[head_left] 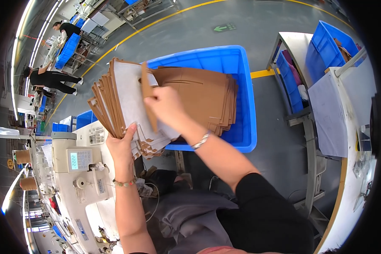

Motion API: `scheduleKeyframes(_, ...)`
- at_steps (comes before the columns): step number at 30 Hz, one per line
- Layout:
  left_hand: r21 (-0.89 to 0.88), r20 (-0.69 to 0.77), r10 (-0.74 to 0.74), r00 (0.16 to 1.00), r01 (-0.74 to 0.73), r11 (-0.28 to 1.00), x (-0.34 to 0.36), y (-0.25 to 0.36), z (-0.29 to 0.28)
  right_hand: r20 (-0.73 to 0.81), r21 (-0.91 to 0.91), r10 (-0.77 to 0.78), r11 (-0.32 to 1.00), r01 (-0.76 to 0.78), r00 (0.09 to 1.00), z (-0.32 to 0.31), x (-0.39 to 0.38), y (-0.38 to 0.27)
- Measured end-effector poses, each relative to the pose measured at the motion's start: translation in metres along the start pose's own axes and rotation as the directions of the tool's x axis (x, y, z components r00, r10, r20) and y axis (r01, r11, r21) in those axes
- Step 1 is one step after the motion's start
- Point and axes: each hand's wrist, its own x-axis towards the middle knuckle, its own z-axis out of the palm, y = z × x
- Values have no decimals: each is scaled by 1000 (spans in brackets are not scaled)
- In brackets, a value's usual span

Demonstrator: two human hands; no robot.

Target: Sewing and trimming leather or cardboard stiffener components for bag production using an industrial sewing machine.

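Observation:
My left hand (122, 144) grips a thick fanned stack of flat cardboard pieces (125, 99), brown on one side and white on the other, from below. My right hand (167, 106) pinches a single brown piece (147, 91) at the front of that stack, held upright on edge. Behind both hands stands a large blue plastic bin (241, 84) holding another pile of flat brown cardboard pieces (203, 95).
A white sewing machine with a small lit display (78, 161) stands at the lower left. At the right are a white work table (351, 127) and more blue bins (326, 46). Grey fabric (190, 216) lies on my lap. Two people work at far left.

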Motion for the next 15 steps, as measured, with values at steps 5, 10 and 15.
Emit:
scheduleKeyframes(5,-38,-14,-116,993,116,993,1,-5,-11,-96,-84,-76,994,68,992,29,-15,-26)
scheduleKeyframes(10,-63,-41,-31,999,28,998,-2,1,-3,131,-95,-38,994,51,991,27,-44,-63)
scheduleKeyframes(15,87,-93,111,989,-103,991,9,-11,-3,131,-122,-105,985,121,986,30,-60,-65)
